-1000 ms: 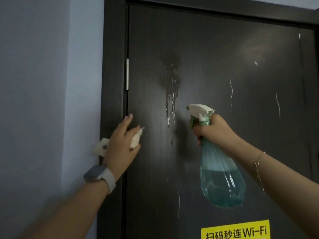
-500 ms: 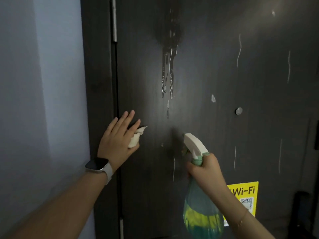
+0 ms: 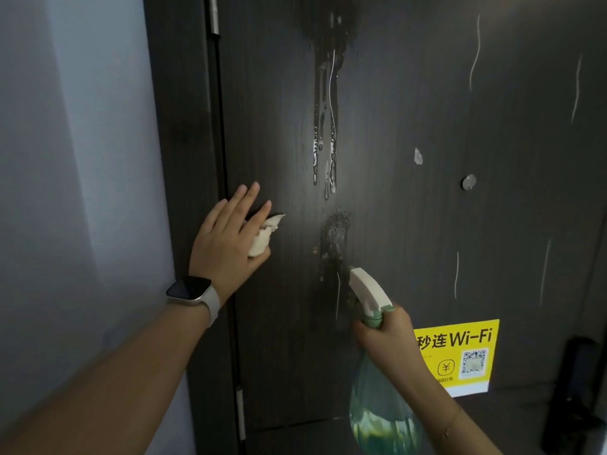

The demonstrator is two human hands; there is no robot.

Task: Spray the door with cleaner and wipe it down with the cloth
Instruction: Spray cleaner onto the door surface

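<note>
The dark brown wood-grain door [image 3: 410,224] fills most of the view, shut in its dark frame [image 3: 184,159], and it is wet: a dark damp patch up top with shiny runs of cleaner [image 3: 328,126] trailing down the middle, and a second foamy splash [image 3: 335,231] just below them. Right under that splash sits the white nozzle of the translucent green plastic spray bottle [image 3: 377,405], tilted up and to the left, close to the panel. The right hand [image 3: 384,336] grips the bottle's neck, fingers wrapped round it; whether a finger is on the trigger, I cannot tell. The bottle's rounded belly hangs down below the hand with liquid inside.

Over on the left, the left hand [image 3: 230,238] is up against the door near the hinge edge. Its fingers are stretched out and spread, while the thumb pins a small crumpled white cloth [image 3: 262,234] against the palm, a corner of it poking out to the right. The cloth is well apart from both wet patches. A smartwatch with a pale strap [image 3: 193,293] sits on that wrist.

Further out: a yellow Wi-Fi sticker with a QR code [image 3: 460,353] low on the door behind the right forearm, a small round metal peephole [image 3: 469,182], thin pale scratch marks on the right side, a silver hinge [image 3: 240,412] low on the left edge, and a grey-blue wall [image 3: 82,159] to the left.
</note>
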